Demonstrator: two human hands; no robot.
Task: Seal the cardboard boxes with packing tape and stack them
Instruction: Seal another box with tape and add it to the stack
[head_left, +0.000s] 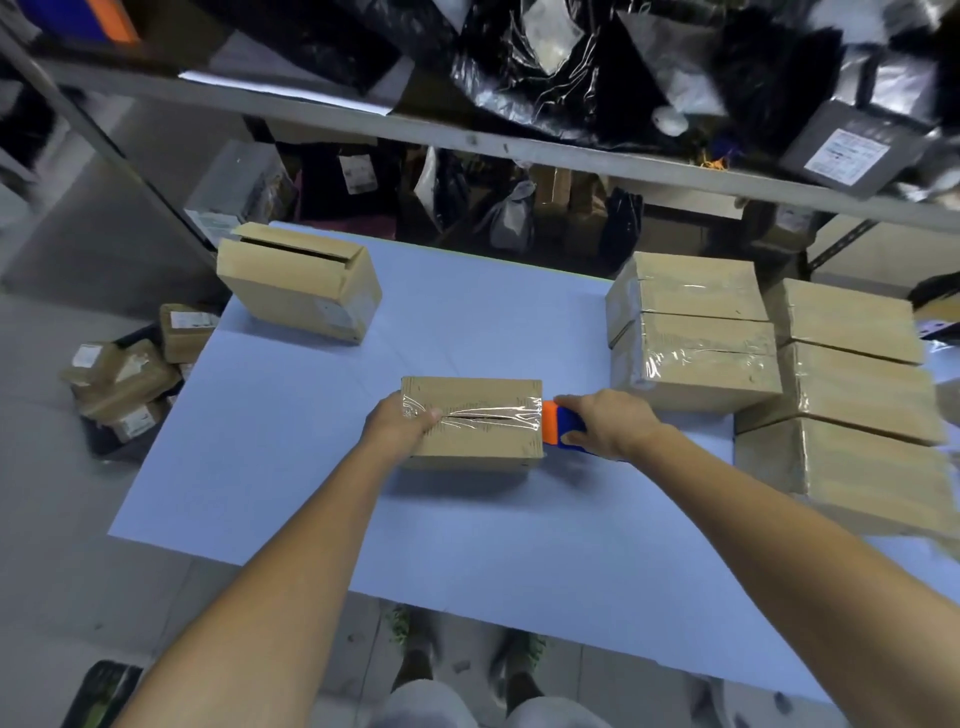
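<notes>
A small cardboard box lies in the middle of the blue table, with clear tape running along its top seam. My left hand grips the box's left end, thumb on top over the tape. My right hand holds an orange and blue tape dispenser against the box's right end. An untaped box with a gap between its flaps sits at the far left. Sealed boxes stand in two stacks on the right, one nearer the middle and one at the edge.
Metal shelving with dark bags and parcels runs behind the table. A heap of small parcels lies on the floor to the left. My feet show under the table's near edge.
</notes>
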